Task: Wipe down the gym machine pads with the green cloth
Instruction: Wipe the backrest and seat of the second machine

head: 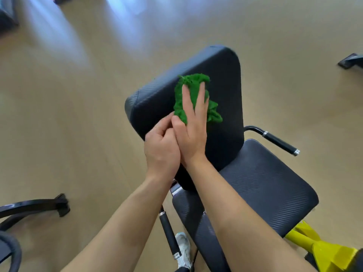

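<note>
A crumpled green cloth lies on the dark padded backrest of a gym machine. My right hand presses flat on the cloth, fingers spread over it. My left hand sits beside it at the backrest's near left edge, fingers curled against my right thumb and touching the cloth's lower corner. Below the backrest is the dark seat pad.
Two black handles flank the seat, one on the right and one at the lower middle. A yellow frame part shows at bottom right. Black machine feet stand on the tan floor at left. A white shoe is below.
</note>
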`<state>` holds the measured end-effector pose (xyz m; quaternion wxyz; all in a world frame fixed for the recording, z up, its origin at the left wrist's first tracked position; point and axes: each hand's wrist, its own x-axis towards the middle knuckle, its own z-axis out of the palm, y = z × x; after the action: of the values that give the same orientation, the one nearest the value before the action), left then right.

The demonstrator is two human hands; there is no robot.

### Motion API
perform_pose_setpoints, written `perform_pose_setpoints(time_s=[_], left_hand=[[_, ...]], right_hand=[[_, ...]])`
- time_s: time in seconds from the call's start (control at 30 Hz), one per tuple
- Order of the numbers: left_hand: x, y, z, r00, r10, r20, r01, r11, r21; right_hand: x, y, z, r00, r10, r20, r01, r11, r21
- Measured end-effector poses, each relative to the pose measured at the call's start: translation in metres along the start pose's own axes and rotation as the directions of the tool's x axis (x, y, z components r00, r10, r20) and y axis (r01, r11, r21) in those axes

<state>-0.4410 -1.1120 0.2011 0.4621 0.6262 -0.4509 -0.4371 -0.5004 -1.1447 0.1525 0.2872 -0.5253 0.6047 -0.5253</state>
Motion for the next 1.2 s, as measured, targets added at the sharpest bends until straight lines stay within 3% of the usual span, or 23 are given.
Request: perform_pose_setpoints(time_s=[0.1,0.2,0.23,0.3,0.37,0.47,0.57,0.63,0.77,0.83,0.9,1.0,1.13,1.2], left_hand=[[0.033,0.036,0.009,0.997,0.066,0.046,-0.067,0.997,0.024],[0.065,0.059,0.026,0.968,0.211,0.133,-0.239,0.938,0.252],[0.072,0.066,0.034,0.944,0.279,0.177,-0.327,0.871,0.367],[0.085,0.074,0.051,0.889,0.398,0.229,-0.447,0.641,0.624],[0.097,0.076,0.065,0.844,0.459,0.277,-0.488,0.444,0.752],[0.110,0.068,0.086,0.783,0.510,0.355,-0.540,0.275,0.796],[0.111,0.054,0.111,0.656,0.612,0.442,-0.599,0.067,0.798],[0.112,0.044,0.122,0.618,0.650,0.442,-0.615,0.050,0.787],[0.119,0.038,0.131,0.622,0.683,0.383,-0.614,0.123,0.779],[0.118,0.036,0.135,0.613,0.687,0.391,-0.611,0.098,0.785],[0.116,0.031,0.139,0.609,0.682,0.406,-0.606,0.069,0.793],[0.109,0.022,0.146,0.589,0.696,0.411,-0.641,0.093,0.762],[0.079,-0.014,0.158,0.469,0.763,0.444,-0.820,0.189,0.541],[0.062,-0.046,0.162,0.479,0.742,0.468,-0.854,0.270,0.446]], right_hand=[[0.053,-0.017,-0.018,0.987,-0.158,0.006,0.155,0.956,-0.251],[0.103,-0.021,-0.039,0.982,-0.183,-0.041,0.146,0.884,-0.443],[0.120,-0.020,-0.046,0.986,-0.157,-0.055,0.113,0.874,-0.472],[0.149,-0.013,-0.063,0.993,-0.101,-0.053,0.059,0.855,-0.515],[0.169,-0.001,-0.079,0.999,-0.032,-0.040,0.009,0.879,-0.477],[0.188,0.027,-0.097,0.980,0.191,-0.058,-0.199,0.961,-0.193],[0.175,0.078,-0.109,0.901,0.430,-0.052,-0.428,0.903,0.048],[0.142,0.122,-0.114,0.837,0.546,-0.047,-0.541,0.837,0.082],[0.106,0.156,-0.118,0.694,0.720,0.011,-0.714,0.687,0.133],[0.125,0.136,-0.114,0.733,0.680,-0.004,-0.662,0.714,0.228],[0.153,0.103,-0.110,0.832,0.551,-0.055,-0.516,0.808,0.283],[0.180,0.077,-0.107,0.913,0.403,-0.059,-0.371,0.882,0.289],[0.157,0.121,-0.109,0.865,0.502,0.032,-0.497,0.845,0.197],[0.131,0.164,-0.112,0.821,0.571,0.016,-0.566,0.810,0.154]])
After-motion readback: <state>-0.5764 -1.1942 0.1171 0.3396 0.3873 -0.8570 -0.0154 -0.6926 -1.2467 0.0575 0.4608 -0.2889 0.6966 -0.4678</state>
